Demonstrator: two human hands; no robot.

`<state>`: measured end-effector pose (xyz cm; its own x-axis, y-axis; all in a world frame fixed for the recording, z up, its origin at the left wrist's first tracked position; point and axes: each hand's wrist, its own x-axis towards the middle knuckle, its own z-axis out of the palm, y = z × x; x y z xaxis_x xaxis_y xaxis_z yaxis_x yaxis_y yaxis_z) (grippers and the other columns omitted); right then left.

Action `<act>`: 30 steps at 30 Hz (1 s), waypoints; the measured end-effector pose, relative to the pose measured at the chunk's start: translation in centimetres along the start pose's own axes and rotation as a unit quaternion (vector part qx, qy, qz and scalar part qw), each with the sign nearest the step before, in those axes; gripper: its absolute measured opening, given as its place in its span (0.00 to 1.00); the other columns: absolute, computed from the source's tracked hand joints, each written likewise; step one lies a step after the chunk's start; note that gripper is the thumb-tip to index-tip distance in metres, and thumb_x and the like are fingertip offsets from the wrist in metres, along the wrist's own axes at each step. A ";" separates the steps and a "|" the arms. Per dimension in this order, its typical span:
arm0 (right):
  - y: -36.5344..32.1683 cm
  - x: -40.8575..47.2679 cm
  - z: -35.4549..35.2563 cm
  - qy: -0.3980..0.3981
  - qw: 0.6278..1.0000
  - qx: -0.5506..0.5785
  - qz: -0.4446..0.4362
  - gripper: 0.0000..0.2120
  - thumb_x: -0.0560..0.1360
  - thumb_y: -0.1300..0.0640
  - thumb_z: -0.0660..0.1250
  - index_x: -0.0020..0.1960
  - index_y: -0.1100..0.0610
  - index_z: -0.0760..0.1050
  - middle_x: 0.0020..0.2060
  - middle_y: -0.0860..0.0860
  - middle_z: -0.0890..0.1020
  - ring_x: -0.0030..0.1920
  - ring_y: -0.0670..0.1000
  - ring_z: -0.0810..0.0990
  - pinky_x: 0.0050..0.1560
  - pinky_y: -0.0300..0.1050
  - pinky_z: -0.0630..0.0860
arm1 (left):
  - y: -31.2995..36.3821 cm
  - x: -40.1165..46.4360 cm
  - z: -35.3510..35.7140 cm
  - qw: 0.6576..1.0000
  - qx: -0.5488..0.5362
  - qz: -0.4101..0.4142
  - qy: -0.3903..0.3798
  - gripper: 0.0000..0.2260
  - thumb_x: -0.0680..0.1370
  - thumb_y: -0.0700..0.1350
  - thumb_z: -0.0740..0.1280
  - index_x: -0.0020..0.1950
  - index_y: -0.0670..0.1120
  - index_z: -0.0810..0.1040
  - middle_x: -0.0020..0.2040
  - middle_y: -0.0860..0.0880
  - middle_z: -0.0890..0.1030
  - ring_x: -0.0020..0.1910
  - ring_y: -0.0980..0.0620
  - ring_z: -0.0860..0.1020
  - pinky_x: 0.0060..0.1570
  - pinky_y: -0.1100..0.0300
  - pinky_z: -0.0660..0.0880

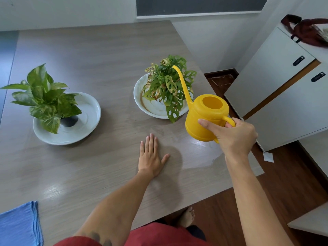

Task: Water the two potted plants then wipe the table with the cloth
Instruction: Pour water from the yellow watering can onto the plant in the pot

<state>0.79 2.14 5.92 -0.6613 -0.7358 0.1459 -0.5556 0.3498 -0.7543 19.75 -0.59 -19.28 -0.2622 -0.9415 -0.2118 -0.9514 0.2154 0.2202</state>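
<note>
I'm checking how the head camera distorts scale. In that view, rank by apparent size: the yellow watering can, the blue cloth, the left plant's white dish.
1. White dish, widest.
2 and 3. Yellow watering can and blue cloth: unsure. The cloth is cut off by the frame edge and lies nearer the camera.

1. I can read no writing, brand, number or sign anywhere in front of me.
2. The yellow watering can [206, 118] I hold carries no label that I can see.
3. The white tag [268, 156] hanging from the cabinet [276, 82] beside the desk [99, 54] looks blank from here; it is too small to tell more.
</note>
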 end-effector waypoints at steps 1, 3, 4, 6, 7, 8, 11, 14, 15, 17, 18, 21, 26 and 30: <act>0.0 0.1 0.0 0.000 1.000 -0.002 0.001 0.34 0.55 0.34 0.82 0.34 0.64 0.77 0.29 0.54 0.82 0.34 0.57 0.83 0.37 0.54 0.83 | 0.0 0.0 0.0 1.000 0.001 -0.001 0.000 0.43 0.75 0.71 0.34 0.80 0.42 0.39 0.81 0.44 0.38 0.79 0.46 0.35 0.77 0.47 0.34; 0.0 0.3 0.1 0.002 1.000 -0.006 0.002 0.33 0.55 0.33 0.81 0.34 0.63 0.77 0.30 0.53 0.82 0.35 0.56 0.84 0.37 0.54 0.83 | -0.1 0.0 0.0 1.000 0.005 -0.002 -0.003 0.43 0.75 0.71 0.34 0.80 0.42 0.38 0.81 0.44 0.37 0.79 0.46 0.34 0.77 0.47 0.34; 0.1 0.4 0.2 0.003 1.000 -0.007 0.002 0.33 0.55 0.33 0.81 0.34 0.63 0.77 0.30 0.53 0.82 0.35 0.56 0.84 0.38 0.55 0.83 | -0.1 0.0 -0.1 1.000 0.004 -0.001 -0.002 0.43 0.75 0.71 0.34 0.80 0.42 0.38 0.81 0.44 0.37 0.79 0.47 0.34 0.77 0.47 0.34; 0.2 0.5 0.3 0.005 1.000 -0.009 0.004 0.34 0.54 0.32 0.81 0.34 0.63 0.78 0.30 0.54 0.83 0.36 0.56 0.84 0.38 0.56 0.83 | -0.1 0.0 -0.1 1.000 -0.002 -0.001 0.001 0.43 0.75 0.71 0.34 0.81 0.42 0.39 0.81 0.44 0.37 0.79 0.47 0.34 0.77 0.47 0.34; 0.2 0.6 0.3 0.006 1.000 -0.008 0.005 0.34 0.54 0.32 0.81 0.34 0.63 0.78 0.30 0.54 0.83 0.36 0.56 0.84 0.38 0.56 0.83 | -0.1 0.0 0.0 1.000 -0.001 -0.001 0.001 0.43 0.75 0.71 0.34 0.81 0.42 0.39 0.81 0.44 0.37 0.79 0.47 0.34 0.77 0.47 0.35; 0.2 0.6 0.3 0.006 1.000 -0.008 0.005 0.34 0.54 0.32 0.81 0.34 0.63 0.78 0.30 0.54 0.83 0.36 0.56 0.84 0.38 0.56 0.83 | -0.1 0.0 0.0 1.000 0.001 -0.002 0.001 0.43 0.75 0.71 0.34 0.81 0.42 0.39 0.81 0.44 0.37 0.79 0.47 0.34 0.77 0.47 0.35; -0.1 0.6 0.3 0.004 1.000 -0.010 0.002 0.33 0.55 0.33 0.81 0.34 0.62 0.78 0.30 0.51 0.82 0.35 0.55 0.83 0.38 0.54 0.83 | -0.1 0.0 0.0 1.000 0.000 -0.001 0.000 0.43 0.75 0.71 0.34 0.80 0.42 0.38 0.81 0.44 0.36 0.79 0.47 0.34 0.77 0.47 0.34; -0.2 0.6 0.2 -0.001 1.000 -0.008 -0.001 0.32 0.56 0.33 0.81 0.35 0.62 0.78 0.29 0.50 0.81 0.35 0.53 0.83 0.38 0.52 0.83 | -0.1 0.0 -0.1 1.000 -0.002 0.000 0.000 0.43 0.75 0.71 0.35 0.81 0.42 0.39 0.81 0.44 0.37 0.79 0.47 0.34 0.77 0.47 0.34; -0.2 0.6 0.2 -0.002 1.000 -0.007 -0.002 0.32 0.55 0.33 0.81 0.35 0.62 0.78 0.29 0.50 0.81 0.35 0.53 0.83 0.39 0.53 0.83 | -0.1 0.0 -0.1 1.000 -0.003 0.000 0.000 0.43 0.75 0.71 0.35 0.81 0.42 0.39 0.81 0.44 0.37 0.79 0.47 0.34 0.77 0.47 0.34; -0.2 0.5 0.2 -0.001 1.000 -0.005 -0.002 0.33 0.55 0.33 0.81 0.35 0.63 0.78 0.30 0.52 0.82 0.36 0.54 0.84 0.39 0.54 0.83 | -0.1 0.0 -0.1 1.000 -0.006 -0.002 -0.003 0.43 0.75 0.71 0.35 0.81 0.42 0.39 0.81 0.44 0.37 0.79 0.47 0.34 0.77 0.47 0.34; -0.3 0.5 0.2 -0.001 1.000 -0.004 -0.004 0.33 0.55 0.33 0.81 0.34 0.63 0.78 0.30 0.52 0.83 0.35 0.54 0.84 0.39 0.54 0.83 | -0.1 0.0 -0.1 1.000 -0.004 -0.002 -0.005 0.44 0.75 0.71 0.34 0.81 0.42 0.39 0.81 0.44 0.37 0.79 0.47 0.34 0.77 0.47 0.33; -0.3 0.3 0.2 -0.005 1.000 0.000 -0.004 0.33 0.54 0.32 0.81 0.34 0.62 0.78 0.31 0.53 0.83 0.36 0.55 0.84 0.38 0.56 0.84 | -0.1 0.0 -0.2 1.000 -0.002 -0.001 -0.008 0.43 0.74 0.70 0.34 0.80 0.42 0.38 0.81 0.44 0.36 0.79 0.47 0.33 0.76 0.48 0.32; -0.4 0.0 -0.2 -0.009 1.000 0.000 -0.010 0.33 0.55 0.32 0.81 0.35 0.62 0.78 0.31 0.51 0.83 0.36 0.55 0.84 0.38 0.56 0.84 | -0.2 0.1 0.0 1.000 0.000 0.000 -0.005 0.45 0.73 0.72 0.30 0.80 0.42 0.38 0.81 0.43 0.36 0.79 0.47 0.33 0.76 0.47 0.32; -0.2 -0.2 -0.6 -0.008 1.000 0.001 -0.016 0.33 0.55 0.32 0.80 0.34 0.62 0.77 0.30 0.51 0.82 0.35 0.55 0.84 0.37 0.55 0.83 | -0.1 0.1 0.0 1.000 -0.001 0.001 -0.001 0.46 0.72 0.72 0.28 0.80 0.42 0.38 0.81 0.43 0.36 0.79 0.47 0.34 0.75 0.48 0.31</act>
<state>0.77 2.55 6.45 -0.6357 -0.7553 0.1593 -0.5743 0.3249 -0.7514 19.86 -0.70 -19.29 -0.2645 -0.9403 -0.2140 -0.9505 0.2166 0.2228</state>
